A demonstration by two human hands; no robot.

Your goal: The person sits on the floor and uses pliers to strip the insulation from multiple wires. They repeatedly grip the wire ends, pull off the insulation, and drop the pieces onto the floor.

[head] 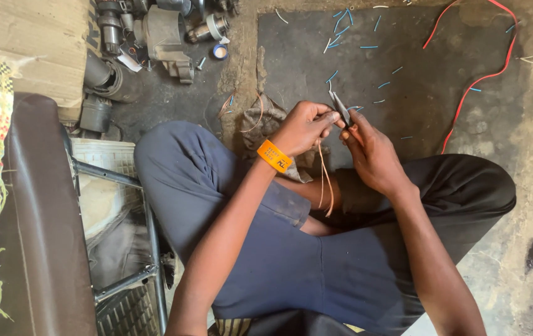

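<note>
Copper wire (325, 180) pinched by left hand (303, 127), right hand (372, 155) gripping pliers (340, 107)

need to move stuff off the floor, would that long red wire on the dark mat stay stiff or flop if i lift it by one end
The red wire would probably flop: it already lies in loose curves across the dark mat. It looks thin, so likely light. Its trailing length might drag the small blue bits scattered near it.
</note>
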